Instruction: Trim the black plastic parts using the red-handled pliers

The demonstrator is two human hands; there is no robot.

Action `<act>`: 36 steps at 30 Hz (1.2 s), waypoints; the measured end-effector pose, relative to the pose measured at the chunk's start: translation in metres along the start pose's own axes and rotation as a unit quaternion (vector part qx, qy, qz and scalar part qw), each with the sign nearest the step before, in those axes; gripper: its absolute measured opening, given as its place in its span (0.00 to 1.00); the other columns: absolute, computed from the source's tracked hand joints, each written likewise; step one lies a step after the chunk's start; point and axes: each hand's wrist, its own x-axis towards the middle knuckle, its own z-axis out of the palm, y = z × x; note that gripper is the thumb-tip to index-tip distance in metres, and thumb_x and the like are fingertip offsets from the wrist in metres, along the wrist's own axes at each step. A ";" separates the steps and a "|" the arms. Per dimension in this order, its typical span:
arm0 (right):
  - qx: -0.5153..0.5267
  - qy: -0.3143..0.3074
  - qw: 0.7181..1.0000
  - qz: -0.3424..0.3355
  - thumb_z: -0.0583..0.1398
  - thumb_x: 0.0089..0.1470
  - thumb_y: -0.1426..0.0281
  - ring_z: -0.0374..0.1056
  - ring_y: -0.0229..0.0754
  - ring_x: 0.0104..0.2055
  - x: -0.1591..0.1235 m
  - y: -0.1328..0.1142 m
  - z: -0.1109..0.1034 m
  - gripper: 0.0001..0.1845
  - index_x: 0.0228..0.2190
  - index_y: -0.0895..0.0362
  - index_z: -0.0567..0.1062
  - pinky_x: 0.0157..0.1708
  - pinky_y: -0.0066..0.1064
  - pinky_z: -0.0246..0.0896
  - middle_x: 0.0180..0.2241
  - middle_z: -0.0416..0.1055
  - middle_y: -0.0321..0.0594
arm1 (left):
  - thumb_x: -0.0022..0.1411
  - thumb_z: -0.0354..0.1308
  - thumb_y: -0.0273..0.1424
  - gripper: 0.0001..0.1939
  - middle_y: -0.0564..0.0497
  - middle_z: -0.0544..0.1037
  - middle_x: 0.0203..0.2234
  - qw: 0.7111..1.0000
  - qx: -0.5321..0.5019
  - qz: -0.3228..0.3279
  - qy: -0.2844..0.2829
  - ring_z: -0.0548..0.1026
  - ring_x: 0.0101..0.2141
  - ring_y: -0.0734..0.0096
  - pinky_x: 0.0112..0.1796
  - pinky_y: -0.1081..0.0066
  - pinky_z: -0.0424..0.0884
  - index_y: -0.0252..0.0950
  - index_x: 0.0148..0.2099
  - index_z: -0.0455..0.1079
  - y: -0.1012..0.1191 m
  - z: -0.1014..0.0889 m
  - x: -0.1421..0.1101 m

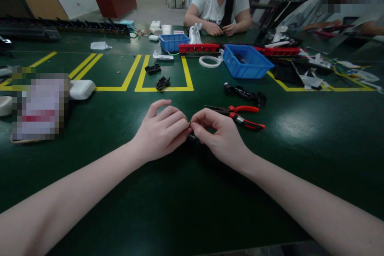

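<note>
My left hand (165, 130) and my right hand (218, 134) meet at the middle of the green table. Between and below their fingertips a small black part (192, 137) shows, mostly hidden by the fingers. The right thumb and index finger pinch at a tiny piece, too small to name, beside the left fingertips. The left fingers are bent round toward the black part. Just beyond my right hand lie long-nose pliers (240, 118) with red and black handles, jaws pointing left. Behind them rests a long black moulded part (246, 94).
Two black pieces (163, 83) lie inside yellow tape lines. Farther back are a blue bin (246, 62), a smaller blue bin (174, 43) and a white tape roll (209, 61). A white case (81, 89) sits at left. Across the table sits a person (220, 12).
</note>
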 end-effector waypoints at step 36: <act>-0.118 -0.052 0.988 -0.086 0.62 0.54 0.73 0.64 0.35 0.27 0.012 0.021 -0.014 0.04 0.30 0.58 0.78 0.28 0.28 0.57 0.25 0.70 0.34 | 0.61 0.61 0.34 0.16 0.48 0.73 0.45 0.919 -0.333 -0.112 -0.178 0.74 0.45 0.63 0.46 0.62 0.74 0.38 0.50 0.67 -0.022 -0.003 -0.002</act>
